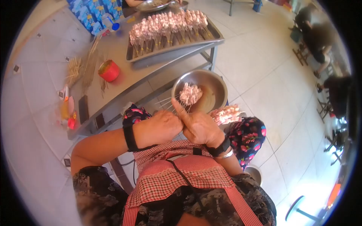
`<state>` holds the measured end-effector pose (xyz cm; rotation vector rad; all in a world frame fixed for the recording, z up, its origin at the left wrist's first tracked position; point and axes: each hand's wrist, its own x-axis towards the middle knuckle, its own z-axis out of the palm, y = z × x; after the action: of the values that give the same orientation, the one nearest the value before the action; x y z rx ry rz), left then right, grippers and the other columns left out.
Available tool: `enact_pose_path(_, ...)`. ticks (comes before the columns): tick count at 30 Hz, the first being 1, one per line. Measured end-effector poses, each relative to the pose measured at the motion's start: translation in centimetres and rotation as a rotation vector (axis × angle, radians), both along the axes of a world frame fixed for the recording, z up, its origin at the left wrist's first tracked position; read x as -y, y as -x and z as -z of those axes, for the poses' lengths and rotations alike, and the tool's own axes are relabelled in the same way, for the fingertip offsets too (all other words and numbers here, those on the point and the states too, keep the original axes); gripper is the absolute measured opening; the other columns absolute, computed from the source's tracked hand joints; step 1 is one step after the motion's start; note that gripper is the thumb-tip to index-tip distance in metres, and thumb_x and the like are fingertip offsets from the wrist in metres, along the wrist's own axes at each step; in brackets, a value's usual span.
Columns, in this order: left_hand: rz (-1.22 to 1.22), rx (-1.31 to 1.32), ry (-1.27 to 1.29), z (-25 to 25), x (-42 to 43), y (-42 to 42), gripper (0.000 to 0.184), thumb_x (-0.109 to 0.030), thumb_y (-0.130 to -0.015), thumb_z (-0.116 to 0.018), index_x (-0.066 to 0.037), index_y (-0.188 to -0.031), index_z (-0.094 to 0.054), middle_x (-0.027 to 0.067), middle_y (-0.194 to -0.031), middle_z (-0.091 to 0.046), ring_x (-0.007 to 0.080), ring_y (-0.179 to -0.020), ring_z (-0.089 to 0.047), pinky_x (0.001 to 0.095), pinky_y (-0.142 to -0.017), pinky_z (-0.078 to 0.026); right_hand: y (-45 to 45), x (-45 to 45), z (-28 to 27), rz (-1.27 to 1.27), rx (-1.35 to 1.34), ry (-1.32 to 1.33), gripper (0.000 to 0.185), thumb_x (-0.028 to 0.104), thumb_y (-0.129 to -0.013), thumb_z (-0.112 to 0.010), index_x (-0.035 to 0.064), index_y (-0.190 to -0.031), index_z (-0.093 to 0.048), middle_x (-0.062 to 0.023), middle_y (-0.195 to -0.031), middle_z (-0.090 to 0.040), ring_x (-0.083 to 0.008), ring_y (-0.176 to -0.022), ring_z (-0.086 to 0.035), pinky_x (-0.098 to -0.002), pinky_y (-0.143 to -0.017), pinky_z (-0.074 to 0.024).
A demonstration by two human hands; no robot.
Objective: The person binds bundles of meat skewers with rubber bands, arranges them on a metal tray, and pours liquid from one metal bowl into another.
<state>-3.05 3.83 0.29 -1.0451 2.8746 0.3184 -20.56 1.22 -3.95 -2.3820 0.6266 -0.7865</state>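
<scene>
Fingers (175,121) bent, left hand (164,126) meets right hand (203,128), whose index (181,110) points out; grip hidden.

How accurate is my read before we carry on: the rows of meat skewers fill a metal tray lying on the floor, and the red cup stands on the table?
Not quite: the metal tray of meat skewers is on the table, not the floor, as the head view shows. The red cup does stand on the table.
</scene>
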Motion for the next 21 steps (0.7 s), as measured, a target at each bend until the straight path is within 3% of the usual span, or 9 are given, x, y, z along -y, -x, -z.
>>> enact_pose_path(1, -0.082, -0.023, -0.316, 0.2, 0.2, 0.0, 0.011, -0.008, -0.081, -0.051, 0.0, -0.075, -0.055, 0.0085, -0.068, -0.05, 0.0215, -0.059, -0.049, 0.0314, -0.061, -0.043, -0.1, 0.0, -0.2, -0.033, -0.033, -0.004, 0.079, 0.007, -0.071, -0.054, -0.0021, -0.141, -0.018, -0.0211, -0.057, -0.053, -0.0386, -0.05, -0.052, -0.0468, -0.048, -0.0413)
enact_pose_path(4, -0.537, -0.951, -1.431, 6.3, -0.8, -1.3, 0.017, -0.013, -0.091, -0.044, -0.003, -0.08, -0.051, 0.0057, -0.064, -0.047, 0.0149, -0.054, -0.046, 0.0294, -0.053, -0.041, 0.0, 0.3, -1.1, -0.024, -0.104, 0.003, 0.073, 0.005, -0.07, -0.052, -0.0041, -0.137, -0.027, -0.0201, -0.058, -0.053, -0.0359, -0.053, -0.053, -0.0421, -0.052, -0.0422)
enact_pose_path(5, -0.426, -0.994, -1.254, 7.2, -1.5, -1.0, 0.021, -0.017, -0.094, -0.041, -0.004, -0.081, -0.049, 0.0033, -0.062, -0.044, 0.0125, -0.055, -0.044, 0.0271, -0.053, -0.04, 0.0, 0.5, -1.2, -0.031, -0.096, 0.043, 0.072, 0.008, -0.07, -0.055, -0.0038, -0.136, -0.03, -0.0199, -0.061, -0.054, -0.0355, -0.054, -0.054, -0.0429, -0.052, -0.0425)
enact_pose_path(7, -0.595, -1.288, -1.467, 7.4, -2.0, 0.2, 0.022, -0.016, -0.094, -0.039, -0.006, -0.077, -0.047, 0.0039, -0.063, -0.047, 0.0118, -0.055, -0.045, 0.0257, -0.053, -0.04, -0.1, 1.0, -1.4, -0.039, -0.083, 0.116, 0.071, 0.014, -0.071, -0.06, -0.0034, -0.134, -0.034, -0.0194, -0.067, -0.058, -0.0348, -0.058, -0.057, -0.0445, -0.052, -0.0432)
enact_pose_path(11, -0.555, -1.376, -0.999, 5.3, 1.7, 0.0, 0.025, -0.019, -0.095, -0.037, -0.008, -0.074, -0.047, 0.0019, -0.063, -0.05, 0.0091, -0.054, -0.045, 0.0229, -0.051, -0.039, 3.2, 2.6, -3.9, 0.31, 0.407, 0.486, 0.049, 0.015, -0.079, -0.057, -0.004, -0.123, -0.048, -0.0151, -0.081, -0.06, -0.0268, -0.069, -0.059, -0.0359, -0.062, -0.0467)
enact_pose_path(12, -0.461, -1.356, -0.773, 4.9, 3.7, -0.5, 0.026, -0.02, -0.095, -0.037, -0.008, -0.074, -0.047, 0.0013, -0.062, -0.05, 0.0083, -0.053, -0.045, 0.0222, -0.051, -0.039, 4.2, 2.8, -3.7, 0.42, 0.499, 0.439, 0.044, 0.016, -0.081, -0.055, -0.0042, -0.12, -0.051, -0.0139, -0.079, -0.059, -0.0247, -0.068, -0.058, -0.0346, -0.062, -0.0464)
enact_pose_path(13, -0.708, -1.3, -0.592, 1.8, 5.0, 0.5, 0.022, -0.014, -0.092, -0.037, -0.009, -0.071, -0.042, 0.0009, -0.056, -0.042, 0.0092, -0.049, -0.041, 0.0235, -0.046, -0.035, 5.4, 3.1, -3.3, 0.53, 0.593, 0.39, 0.039, 0.017, -0.083, -0.053, -0.0043, -0.116, -0.053, -0.0127, -0.077, -0.059, -0.0226, -0.067, -0.057, -0.0333, -0.063, -0.0462)
enact_pose_path(19, -0.896, -1.289, -0.106, 1.6, 21.1, -1.4, 0.032, -0.031, -0.096, -0.043, -0.008, -0.073, -0.043, -0.0017, -0.058, -0.04, 0.0078, -0.049, -0.04, 0.0241, -0.045, -0.035, 10.2, 6.7, 6.1, 0.81, 0.56, 0.007, 0.034, 0.022, -0.09, -0.048, -0.0048, -0.11, -0.055, -0.0088, -0.068, -0.055, -0.0184, -0.062, -0.054, -0.0295, -0.06, -0.0438)
enact_pose_path(21, -1.011, -0.908, 0.313, 3.5, 26.5, -1.7, 0.038, -0.029, -0.093, -0.041, -0.001, -0.07, -0.056, 0.0158, -0.066, -0.059, 0.0299, -0.06, -0.056, 0.0408, -0.058, -0.045, 10.3, 7.4, 6.8, 0.8, 0.68, -0.11, 0.034, 0.023, -0.09, -0.049, -0.005, -0.109, -0.055, -0.0068, -0.066, -0.055, -0.0158, -0.06, -0.053, -0.0282, -0.059, -0.0432)
